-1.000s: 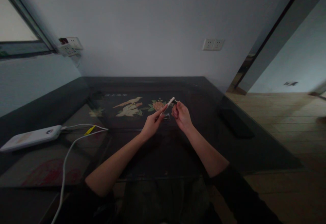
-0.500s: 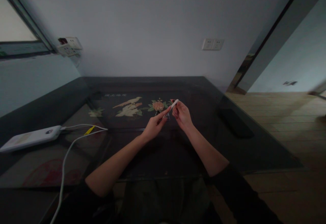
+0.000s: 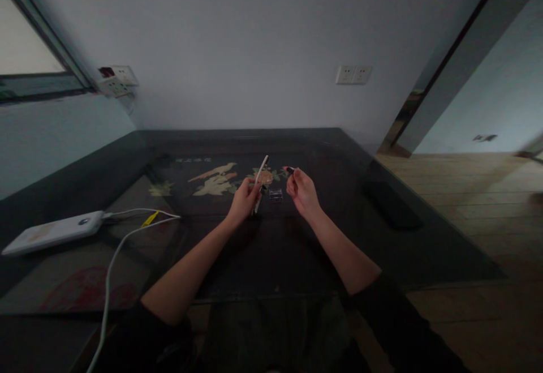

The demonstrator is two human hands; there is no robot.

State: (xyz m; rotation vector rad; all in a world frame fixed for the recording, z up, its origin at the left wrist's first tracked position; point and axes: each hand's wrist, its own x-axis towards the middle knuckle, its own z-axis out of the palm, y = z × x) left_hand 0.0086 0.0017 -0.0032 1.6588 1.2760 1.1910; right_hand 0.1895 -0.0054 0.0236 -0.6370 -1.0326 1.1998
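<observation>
White pen [image 3: 260, 181] now stood upright in left hand [image 3: 243, 200], pinched; half a second before it met the right hand [image 3: 302, 193], which came away pinching a small dark cap [image 3: 290, 169]. Parts separated above worktop [image 3: 271, 248].

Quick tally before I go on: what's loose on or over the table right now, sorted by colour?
White: 3 - pen body in the left hand, power bank, cable.
Black: 2 - small cap in the right hand, flat slab.
Clear: 1 - small box.
Total: 6.
</observation>
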